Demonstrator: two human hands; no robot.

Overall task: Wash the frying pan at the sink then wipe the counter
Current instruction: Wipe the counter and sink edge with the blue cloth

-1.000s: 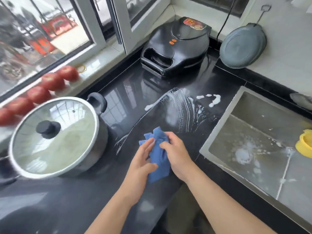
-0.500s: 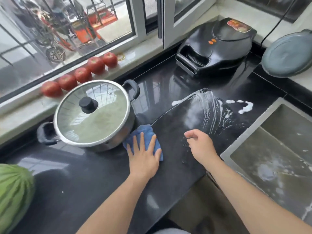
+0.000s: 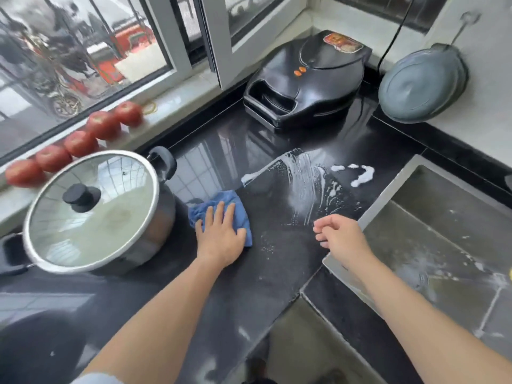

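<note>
Since half a second ago my right hand (image 3: pixel 342 235) drifted toward the sink (image 3: pixel 388 189) at 3 o'clock — loosely curled, empty; my left hand (image 3: pixel 221 234) presses the blue cloth (image 3: pixel 221 200) flat — pot (image 3: pixel 91 212) at 9 o'clock.

Bare forearms; perhaps a pale sleeve (image 3: pixel 94 378)

We are no longer holding the cloth (image 3: pixel 221 212) with both hands: our left hand (image 3: pixel 221 239) is now pressing it flat on the table (image 3: pixel 249 286) by itself, just beside the pot (image 3: pixel 94 212). Our right hand (image 3: pixel 342 236) is hanging free with loosely curled fingers near the sink (image 3: pixel 388 189) edge. In the last half second the cloth is edging slightly away from the pot, toward the foam (image 3: pixel 304 184).
</note>
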